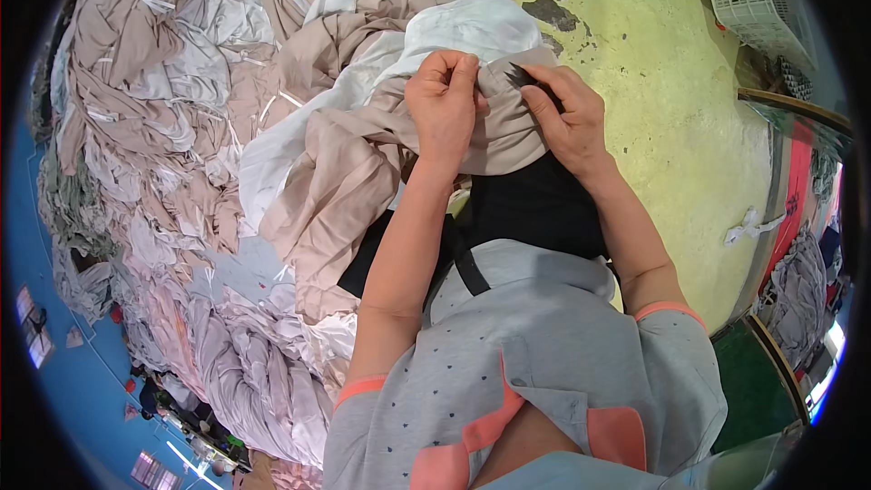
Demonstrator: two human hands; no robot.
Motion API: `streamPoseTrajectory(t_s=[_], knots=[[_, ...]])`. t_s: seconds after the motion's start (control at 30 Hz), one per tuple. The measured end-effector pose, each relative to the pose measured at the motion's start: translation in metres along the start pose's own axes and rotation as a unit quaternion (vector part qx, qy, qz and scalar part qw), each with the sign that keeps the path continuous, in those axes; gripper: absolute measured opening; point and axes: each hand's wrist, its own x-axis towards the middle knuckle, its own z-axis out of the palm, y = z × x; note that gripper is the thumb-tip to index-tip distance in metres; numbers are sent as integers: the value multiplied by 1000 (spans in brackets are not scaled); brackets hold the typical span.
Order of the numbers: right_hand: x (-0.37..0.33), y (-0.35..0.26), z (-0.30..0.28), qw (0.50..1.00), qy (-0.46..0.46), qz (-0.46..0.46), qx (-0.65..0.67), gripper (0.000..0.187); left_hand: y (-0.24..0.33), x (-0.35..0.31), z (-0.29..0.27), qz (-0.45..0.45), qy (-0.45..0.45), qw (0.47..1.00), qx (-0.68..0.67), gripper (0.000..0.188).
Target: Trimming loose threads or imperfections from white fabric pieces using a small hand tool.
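Note:
A beige garment with white lining lies across my lap and trails off to the left. My left hand is closed in a pinch on its edge, thumb against the bent fingers. Just to the right, my right hand is wrapped round small black thread snips. Their dark pointed tips stick out toward the left hand, over the beige cloth. Most of the snips' body is hidden inside the right palm.
A big heap of beige and white garments covers the floor at the left, with lilac-grey cloth nearer me. The yellow floor on the right has worn patches. A white plastic basket stands far right, above a white scrap.

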Motion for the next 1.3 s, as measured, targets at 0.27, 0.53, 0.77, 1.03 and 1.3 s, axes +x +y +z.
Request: streamPoseTrajectory(t_s=[0.27,0.53,0.77,1.03,1.3], knots=[[9,-7,-6,993,-33,-78,-78,22,18,-9,1,-61,-9,998,34,11],[10,-7,-5,991,-58,-79,-87,21,24,-4,-3,-145,-40,989,-8,8],[12,-6,-3,990,-53,-98,-88,20,24,-2,-6,-192,-57,978,-62,6],[13,-7,-3,987,-51,-114,-105,19,23,0,-7,-190,-63,978,-63,8],[14,-6,-2,985,-52,-117,-112,19,21,0,-8,-191,-69,977,-63,7]])
